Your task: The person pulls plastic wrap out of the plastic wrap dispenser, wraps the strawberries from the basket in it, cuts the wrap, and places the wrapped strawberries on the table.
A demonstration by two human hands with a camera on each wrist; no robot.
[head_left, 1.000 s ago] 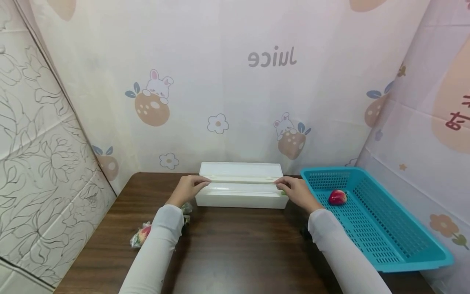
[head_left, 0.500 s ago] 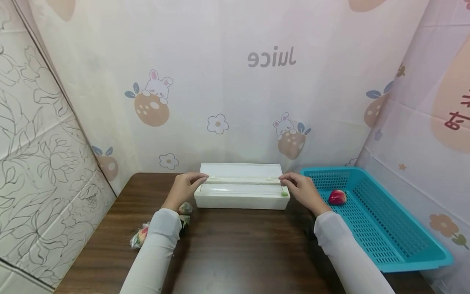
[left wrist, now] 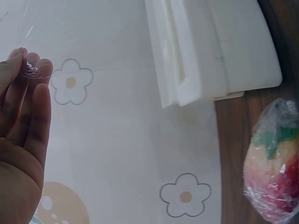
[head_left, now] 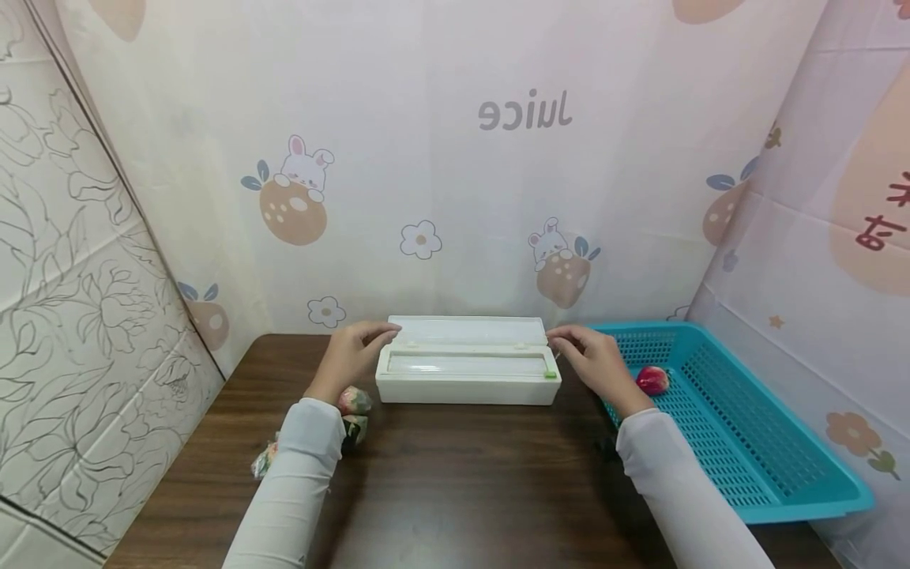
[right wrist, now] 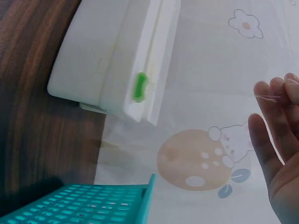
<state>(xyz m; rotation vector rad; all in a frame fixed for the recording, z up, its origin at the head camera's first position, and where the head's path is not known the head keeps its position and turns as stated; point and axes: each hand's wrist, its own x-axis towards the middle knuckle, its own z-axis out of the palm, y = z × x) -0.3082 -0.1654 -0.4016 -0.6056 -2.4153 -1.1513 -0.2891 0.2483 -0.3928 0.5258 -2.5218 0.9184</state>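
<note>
A white cling film dispenser [head_left: 465, 390] stands on the table with its lid [head_left: 465, 329] raised at the back. At its right end sits a green slider [right wrist: 140, 87]. My left hand [head_left: 351, 357] pinches one corner of a sheet of cling film [left wrist: 31, 71] between thumb and fingers, just off the left end of the dispenser. Off the right end, my right hand [head_left: 596, 365] pinches the opposite corner. The clear film is hard to see where it spans between the hands, above the box.
Left of the dispenser lie several film-wrapped fruits, one red and cream [left wrist: 275, 163], one dark [head_left: 354, 431], another partly behind the left sleeve [head_left: 265, 460]. A blue-green plastic basket [head_left: 803, 506] at the right holds a red fruit [head_left: 652, 381]. A printed cloth hangs behind the table.
Both hands have risen and spread slightly apart, from the dispenser's front to beside its raised lid, drawing the film up. The slider and front strip now show uncovered.
</note>
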